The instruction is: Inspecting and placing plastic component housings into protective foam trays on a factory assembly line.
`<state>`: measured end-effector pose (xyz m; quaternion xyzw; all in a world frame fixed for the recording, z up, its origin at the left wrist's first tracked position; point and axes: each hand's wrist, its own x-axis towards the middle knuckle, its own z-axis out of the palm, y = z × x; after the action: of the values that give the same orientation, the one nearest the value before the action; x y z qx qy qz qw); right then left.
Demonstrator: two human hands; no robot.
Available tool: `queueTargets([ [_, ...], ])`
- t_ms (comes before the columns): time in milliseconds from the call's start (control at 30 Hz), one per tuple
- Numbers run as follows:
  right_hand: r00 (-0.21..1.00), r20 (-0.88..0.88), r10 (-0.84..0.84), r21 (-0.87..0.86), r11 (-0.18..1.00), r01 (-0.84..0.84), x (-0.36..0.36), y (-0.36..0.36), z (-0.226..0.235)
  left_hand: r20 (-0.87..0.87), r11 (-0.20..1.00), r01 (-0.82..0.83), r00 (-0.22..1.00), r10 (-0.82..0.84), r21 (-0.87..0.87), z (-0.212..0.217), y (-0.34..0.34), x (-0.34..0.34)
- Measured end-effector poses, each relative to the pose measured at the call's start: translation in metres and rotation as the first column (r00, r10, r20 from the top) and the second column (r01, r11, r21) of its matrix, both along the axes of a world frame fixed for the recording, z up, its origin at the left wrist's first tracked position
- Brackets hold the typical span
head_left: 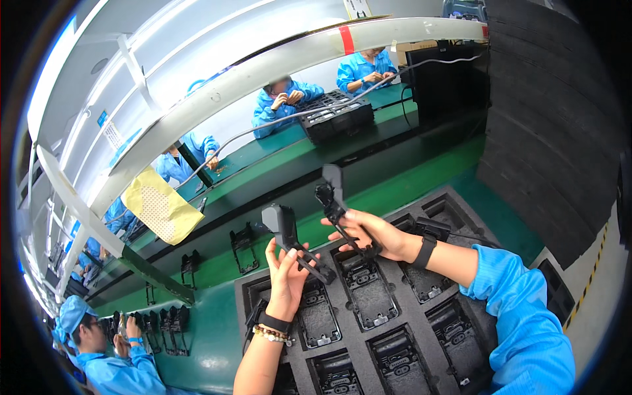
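Note:
My left hand [287, 273] is closed round the lower end of a black plastic bracket part [282, 222], whose broad flat head points up. In my right hand [376, 235] is a similar black bracket part [333, 187], gripped by its lower frame end with the head upright. Both parts are held apart, side by side, above a grey foam tray [353, 341]. Several compartments of that tray hold black rectangular frames [364, 280]. Dark bands circle both wrists; the left also wears beads. The undersides of the held parts are partly hidden by my fingers.
More black frames stand on the green bench at left, one being a frame [245, 253]. A yellow perforated cloth [161, 205] hangs from the white rail [263, 62]. Blue-clad co-workers sit beyond and at left. A black monitor [447, 85] and dark panel [546, 125] stand right.

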<state>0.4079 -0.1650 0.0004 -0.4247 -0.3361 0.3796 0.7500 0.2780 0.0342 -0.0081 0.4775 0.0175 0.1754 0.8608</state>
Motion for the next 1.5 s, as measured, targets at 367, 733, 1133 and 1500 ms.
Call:
queueTargets([
  [367,0.934,-0.113,-0.338,-0.269,0.916,0.299,0.121,0.012,-0.017,-0.08,0.996,0.039,0.996,-0.046,-0.08,-0.003,0.008,0.009],
  [733,0.906,0.09,-0.413,-0.65,0.665,0.367,0.165,0.085,-0.063,-0.074,0.995,0.052,0.996,-0.059,-0.091,-0.009,0.009,0.008],
  [1133,0.675,0.738,0.009,-0.285,0.911,0.299,-0.002,0.064,0.013,-0.018,0.968,-0.243,0.97,0.242,-0.065,-0.012,0.015,0.008],
  [1500,0.683,0.718,-0.135,-0.279,0.843,0.46,0.015,0.021,0.021,0.003,0.973,-0.228,0.974,0.228,0.047,-0.003,0.001,0.006],
])
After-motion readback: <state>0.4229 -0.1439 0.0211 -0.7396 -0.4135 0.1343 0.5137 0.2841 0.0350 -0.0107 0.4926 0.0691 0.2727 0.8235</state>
